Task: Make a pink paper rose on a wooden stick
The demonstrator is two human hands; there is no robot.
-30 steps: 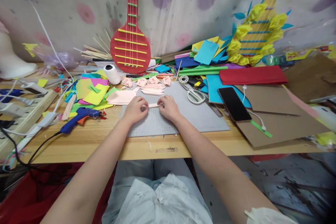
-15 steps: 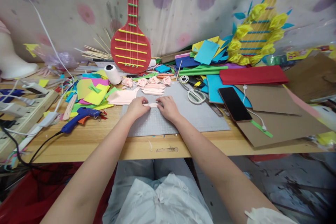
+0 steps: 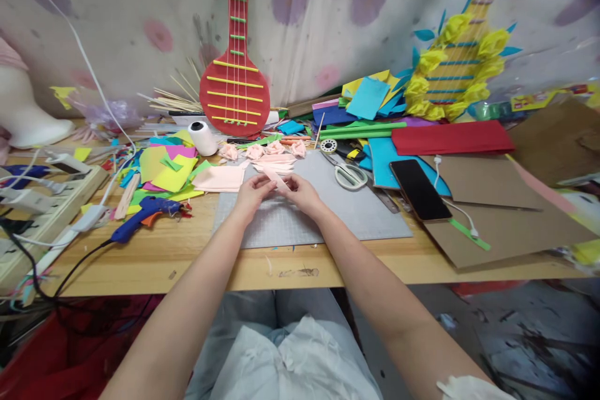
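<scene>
Both hands meet above the grey cutting mat at the table's middle. My left hand and my right hand pinch a narrow pale pink paper strip, lifted off the mat and tilted up to the left. Just behind them lie more pink strips, a pink paper sheet and several small pink paper roses.
Scissors and a black phone on its cable lie right of the mat. A blue glue gun and coloured paper scraps are to the left. Brown cardboard covers the right; two paper guitars lean on the wall.
The hands have lifted the pink strip off the mat, where they were pressing it flat, and tilted it. The view has shifted slightly downward.
</scene>
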